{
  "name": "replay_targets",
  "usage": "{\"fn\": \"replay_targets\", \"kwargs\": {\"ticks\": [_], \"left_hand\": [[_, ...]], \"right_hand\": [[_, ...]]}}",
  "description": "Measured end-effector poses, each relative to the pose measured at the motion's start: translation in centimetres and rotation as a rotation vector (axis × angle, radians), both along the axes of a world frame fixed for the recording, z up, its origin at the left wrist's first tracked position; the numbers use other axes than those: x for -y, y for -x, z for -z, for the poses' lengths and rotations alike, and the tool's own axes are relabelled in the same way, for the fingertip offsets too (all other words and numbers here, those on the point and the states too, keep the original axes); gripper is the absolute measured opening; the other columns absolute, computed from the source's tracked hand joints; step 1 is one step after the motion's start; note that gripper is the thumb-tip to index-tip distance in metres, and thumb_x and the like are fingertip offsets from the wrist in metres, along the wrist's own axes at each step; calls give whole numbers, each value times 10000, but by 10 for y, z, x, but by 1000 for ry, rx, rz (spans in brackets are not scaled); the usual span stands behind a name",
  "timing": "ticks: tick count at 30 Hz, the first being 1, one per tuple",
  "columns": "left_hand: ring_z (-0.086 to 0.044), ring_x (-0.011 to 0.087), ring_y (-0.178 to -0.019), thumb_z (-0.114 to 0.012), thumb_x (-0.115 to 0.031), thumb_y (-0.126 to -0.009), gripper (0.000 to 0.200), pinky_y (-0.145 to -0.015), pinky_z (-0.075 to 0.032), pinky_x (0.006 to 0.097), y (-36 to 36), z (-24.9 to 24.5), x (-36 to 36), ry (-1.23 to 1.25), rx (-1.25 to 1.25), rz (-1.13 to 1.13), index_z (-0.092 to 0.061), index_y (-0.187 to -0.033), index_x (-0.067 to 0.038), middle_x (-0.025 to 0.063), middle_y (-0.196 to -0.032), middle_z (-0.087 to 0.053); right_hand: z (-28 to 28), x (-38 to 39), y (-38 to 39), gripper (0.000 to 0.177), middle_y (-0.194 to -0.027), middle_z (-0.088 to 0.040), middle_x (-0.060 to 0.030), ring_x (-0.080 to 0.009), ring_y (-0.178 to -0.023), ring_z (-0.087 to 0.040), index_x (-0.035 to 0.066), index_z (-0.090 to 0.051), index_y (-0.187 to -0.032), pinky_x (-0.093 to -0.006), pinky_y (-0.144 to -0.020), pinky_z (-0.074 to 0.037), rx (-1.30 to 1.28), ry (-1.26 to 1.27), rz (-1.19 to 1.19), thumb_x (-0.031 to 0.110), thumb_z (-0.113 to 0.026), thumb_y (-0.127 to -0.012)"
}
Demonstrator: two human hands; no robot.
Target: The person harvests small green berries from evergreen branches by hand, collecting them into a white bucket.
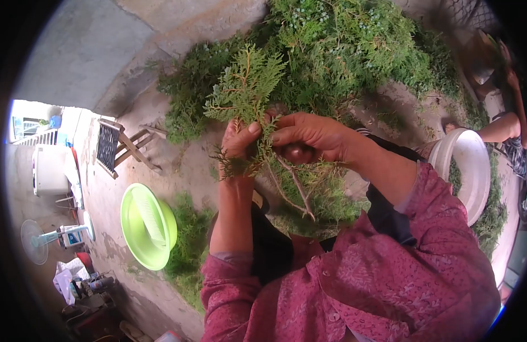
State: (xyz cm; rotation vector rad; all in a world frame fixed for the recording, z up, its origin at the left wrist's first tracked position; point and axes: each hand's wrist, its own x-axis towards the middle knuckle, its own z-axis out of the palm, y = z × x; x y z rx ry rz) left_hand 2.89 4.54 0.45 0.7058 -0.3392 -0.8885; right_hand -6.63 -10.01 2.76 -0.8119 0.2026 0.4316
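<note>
A green leafy branch (244,85) with flat, feathery sprigs is held up in front of my chest, its bare forked stem hanging down toward my lap. My left hand (240,139) is closed around the branch from the left, thumb on top. From the right, my right hand (309,135) pinches the same branch near its middle, fingers curled and touching the stem. Some fingertips are hidden by the foliage. Just beyond both hands lies a large heap of similar green branches (343,51).
A green basin (135,228) with a ridged board stands on the floor at the left, beside more cuttings (186,251). Behind it is a small folding stool (127,145). A white tub (480,176) is at the right, near another person's arm (497,130). A fan (38,242) appears far left.
</note>
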Motion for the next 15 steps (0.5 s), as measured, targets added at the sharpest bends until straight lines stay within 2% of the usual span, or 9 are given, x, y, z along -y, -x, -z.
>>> {"fn": "replay_targets", "kwargs": {"ticks": [4, 9, 11, 15], "left_hand": [[-578, 275, -882, -616, -79, -741, 434, -706, -537, 371, -1, 6, 1, -7, -27, 9, -437, -1125, 17, 179, -990, -553], [-576, 279, -899, -618, -70, -736, 493, -713, -539, 383, 0, 7, 0, 18, -60, 9, -404, -1172, 14, 185, -1006, -549], [-598, 251, -846, -623, -39, -710, 485, -712, -526, 340, 5, -1, 4, 16, -37, -17, -423, -1143, 48, 162, -972, -582], [-598, 255, -848, -612, -35, -712, 463, -706, -527, 333, 4, -9, 2, 16, -26, 10, -429, -1131, 44, 170, -957, -584]], "right_hand": [[9, -8, 0, 86, -664, -529, 26, -34, -452, -452, 86, -545, -789, -156, -348, -307, 46, -143, 3, 152, -593, -817], [7, -7, 1, 80, -646, -530, 12, -44, -447, -451, 88, -542, -784, -163, -347, -310, -5, -132, 54, 143, -588, -818], [7, -6, 1, 77, -642, -536, 7, -45, -446, -451, 84, -547, -786, -166, -349, -320, 21, -152, 41, 141, -587, -817], [2, -2, 1, 74, -646, -566, -16, -46, -427, -444, 59, -580, -834, -171, -352, -343, 77, 80, 58, 130, -589, -813]]}}
